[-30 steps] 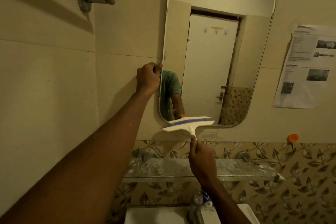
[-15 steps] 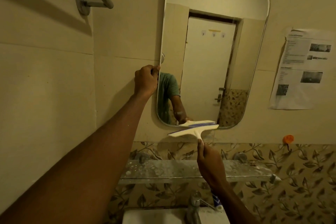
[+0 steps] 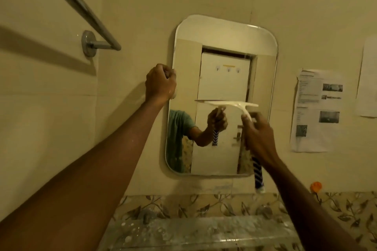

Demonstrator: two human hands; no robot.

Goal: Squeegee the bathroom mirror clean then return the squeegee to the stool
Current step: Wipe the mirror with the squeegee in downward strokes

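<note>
A rounded rectangular mirror (image 3: 222, 34) hangs on the beige tiled wall. My left hand (image 3: 161, 83) grips its left edge about halfway up. A white squeegee (image 3: 232, 105) with a blue-striped handle lies with its blade level across the middle of the glass, and my right hand (image 3: 258, 136) is closed around the handle below the blade. The handle's striped end (image 3: 258, 175) sticks out under my wrist. The glass reflects a door, a green sleeve and my hand. The stool is out of sight.
A metal towel bar (image 3: 89, 16) juts from the wall at upper left. Paper notices (image 3: 317, 110) are stuck to the right of the mirror, an orange hook (image 3: 316, 186) below them. A glass shelf (image 3: 200, 230) runs under the mirror along leaf-patterned tiles.
My right hand has lifted the squeegee from the mirror's bottom edge up to its middle. The view has tilted up, and the sink and tap have dropped out of sight.
</note>
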